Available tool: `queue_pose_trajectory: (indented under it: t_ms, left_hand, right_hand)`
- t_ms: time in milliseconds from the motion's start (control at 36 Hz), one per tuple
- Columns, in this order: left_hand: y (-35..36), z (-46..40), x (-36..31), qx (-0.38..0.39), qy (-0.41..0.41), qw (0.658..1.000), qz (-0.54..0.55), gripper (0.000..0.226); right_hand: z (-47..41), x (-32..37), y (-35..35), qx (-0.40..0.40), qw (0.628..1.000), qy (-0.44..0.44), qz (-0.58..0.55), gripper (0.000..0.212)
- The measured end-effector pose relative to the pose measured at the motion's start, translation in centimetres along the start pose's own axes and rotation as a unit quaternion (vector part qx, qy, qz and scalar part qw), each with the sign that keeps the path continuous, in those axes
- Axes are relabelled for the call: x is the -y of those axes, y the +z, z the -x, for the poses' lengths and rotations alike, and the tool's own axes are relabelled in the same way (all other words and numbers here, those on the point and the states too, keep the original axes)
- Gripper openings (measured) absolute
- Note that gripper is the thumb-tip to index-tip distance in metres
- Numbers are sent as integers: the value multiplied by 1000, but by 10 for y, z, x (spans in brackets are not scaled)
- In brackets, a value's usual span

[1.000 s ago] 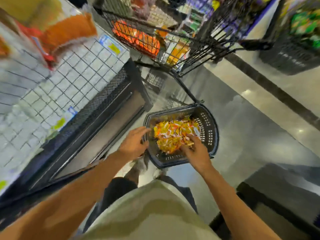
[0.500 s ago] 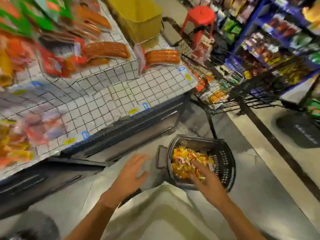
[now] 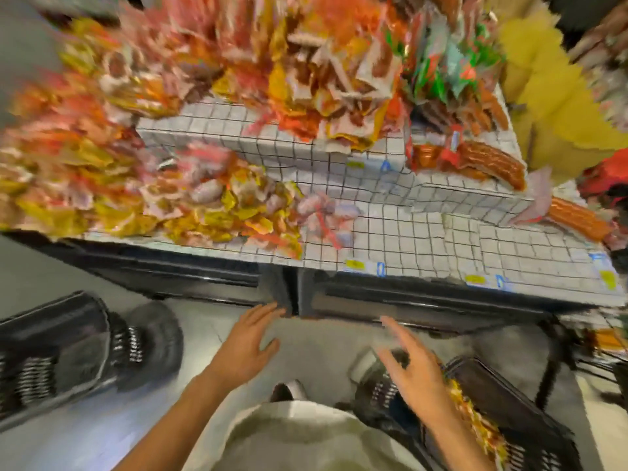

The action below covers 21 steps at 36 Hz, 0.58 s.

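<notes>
I'm seeing the view swinging up from the basket (image 3: 492,392). The right hand (image 3: 413,372) is lifting off its packets (image 3: 474,418), fingers spread, empty. The left hand (image 3: 246,341) is hovering left of it, fingers straight, slightly apart. Packets are staying inside (likely fetching more).

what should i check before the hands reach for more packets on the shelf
1. left hand free: ok, open and holding nothing.
2. right hand free: ok, fingers spread, holding nothing.
3. basket close by: ok, on the floor by the right hand, with yellow packets inside.
4. room left in the basket: cannot tell, the arm hides much of it.
5. stock in front: ok, a pile of packets lies at the front of the shelf.
6. which packets match those in the basket: cannot tell, the picture is blurred.
</notes>
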<state>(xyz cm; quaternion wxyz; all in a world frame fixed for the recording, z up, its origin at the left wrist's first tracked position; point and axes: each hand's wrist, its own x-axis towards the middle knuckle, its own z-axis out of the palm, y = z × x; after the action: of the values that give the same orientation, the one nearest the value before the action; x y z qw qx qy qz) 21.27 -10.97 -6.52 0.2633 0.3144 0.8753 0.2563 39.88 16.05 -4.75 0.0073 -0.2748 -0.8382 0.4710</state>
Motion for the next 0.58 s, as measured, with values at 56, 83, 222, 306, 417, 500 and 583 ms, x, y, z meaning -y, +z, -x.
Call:
queue_pose_trajectory:
  t_ms: [56, 83, 222, 306, 417, 500, 583]
  left_hand:
    - [-15, 14, 18, -27, -25, 999, 27, 54]
    - [-20, 22, 26, -42, -39, 998, 41, 55]
    - [-36, 47, 55, -108, -96, 986, 87, 54]
    - [-38, 51, 65, -124, -138, 978, 100, 53]
    - [-44, 42, 67, -133, -155, 974, 100, 54]
    - [-54, 30, 64, -152, -152, 971, 104, 53]
    - [-67, 13, 61, -168, -138, 972, 94, 53]
  right_hand:
    - [-11, 16, 11, 26, 1000, -16, 6, 51]
    - [-16, 21, 17, 39, 999, -19, 15, 51]
    - [-40, 42, 38, 80, 995, -31, 53, 49]
    - [-55, 49, 39, 114, 990, -27, 74, 52]
    - [-84, 48, 35, 127, 990, -10, 64, 55]
    - [-112, 49, 31, 108, 992, 0, 58, 57]
    - [-142, 51, 32, 83, 996, -5, 38, 60]
